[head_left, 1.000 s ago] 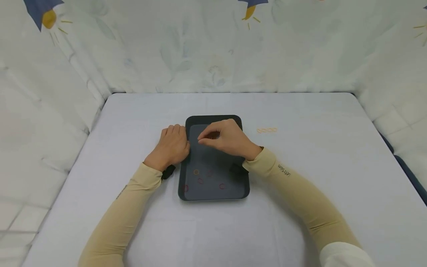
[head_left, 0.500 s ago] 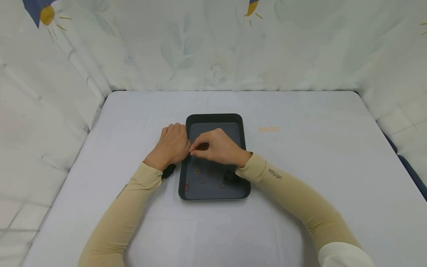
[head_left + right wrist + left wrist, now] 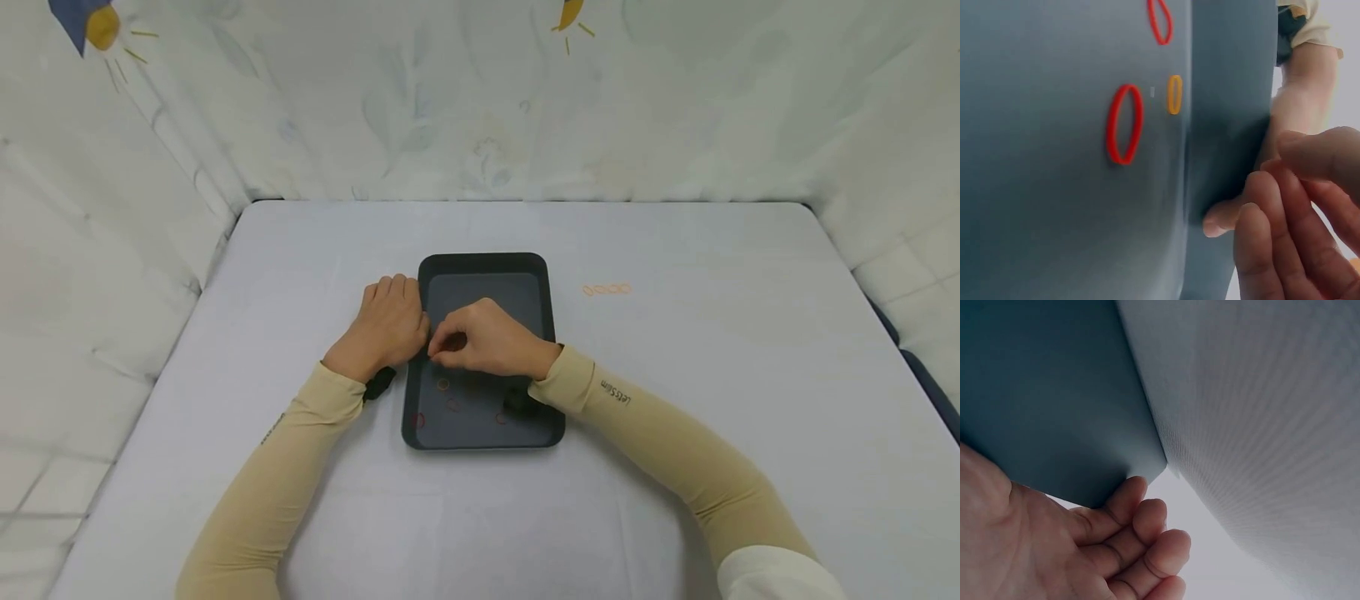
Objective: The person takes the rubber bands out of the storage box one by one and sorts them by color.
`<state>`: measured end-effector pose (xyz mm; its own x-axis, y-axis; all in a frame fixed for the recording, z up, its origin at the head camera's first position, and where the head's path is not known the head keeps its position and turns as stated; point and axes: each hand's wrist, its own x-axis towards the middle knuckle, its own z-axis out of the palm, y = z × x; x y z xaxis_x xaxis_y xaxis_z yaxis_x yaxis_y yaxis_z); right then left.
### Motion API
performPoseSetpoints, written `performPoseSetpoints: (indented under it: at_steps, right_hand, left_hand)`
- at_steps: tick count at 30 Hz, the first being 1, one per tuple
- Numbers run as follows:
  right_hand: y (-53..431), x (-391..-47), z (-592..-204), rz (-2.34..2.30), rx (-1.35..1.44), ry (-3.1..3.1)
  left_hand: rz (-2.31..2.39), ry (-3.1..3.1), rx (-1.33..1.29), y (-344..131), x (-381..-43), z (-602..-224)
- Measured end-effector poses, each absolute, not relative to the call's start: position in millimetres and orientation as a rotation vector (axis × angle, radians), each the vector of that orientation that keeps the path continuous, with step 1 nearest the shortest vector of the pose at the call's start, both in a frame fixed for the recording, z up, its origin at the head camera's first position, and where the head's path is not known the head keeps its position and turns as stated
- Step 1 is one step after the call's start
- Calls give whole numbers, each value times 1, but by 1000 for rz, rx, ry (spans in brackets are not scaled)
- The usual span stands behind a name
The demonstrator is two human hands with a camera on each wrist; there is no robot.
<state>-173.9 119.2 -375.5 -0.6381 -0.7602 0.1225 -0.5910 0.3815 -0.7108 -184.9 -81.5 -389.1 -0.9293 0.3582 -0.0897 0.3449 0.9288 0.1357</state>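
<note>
One tan sleeve (image 3: pixel 300 450) is being worn at far left, with one black wrist device (image 3: pixel 380 383) being carried at its cuff. Left hand (image 3: pixel 386 323): left rim of the one dark tray (image 3: pixel 468 435) is being gripped, thumb being hooked over the inside, bent fingers being rested against the outer wall. Inside the tray, four bands are being counted in the near half, three red, one yellow. First red band (image 3: pixel 1154 25) is being seen near the left wall, then the yellow band (image 3: pixel 1170 95), then the second red band (image 3: pixel 1112 128). Right hand (image 3: pixel 487 337) is being held over the tray, near the left thumb; thumb and fingertips are being pressed together, can't tell if anything is being pinched. Third red band (image 3: pixel 497 417) is being shown beside the second black device (image 3: pixel 519 402). Right of tray: four orange bands (image 3: pixel 607 289) are being displayed in one row on the white table (image 3: pixel 735 333). Second tan sleeve (image 3: pixel 675 450) is being worn at far right.
</note>
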Motion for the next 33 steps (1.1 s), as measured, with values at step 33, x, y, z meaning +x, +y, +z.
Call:
performPoseSetpoints:
  at_steps: [33]
  right_hand:
    - [109,-172,-386,-745,-1258,2263]
  left_hand:
    - [196,2945,540,-82,-186,-390]
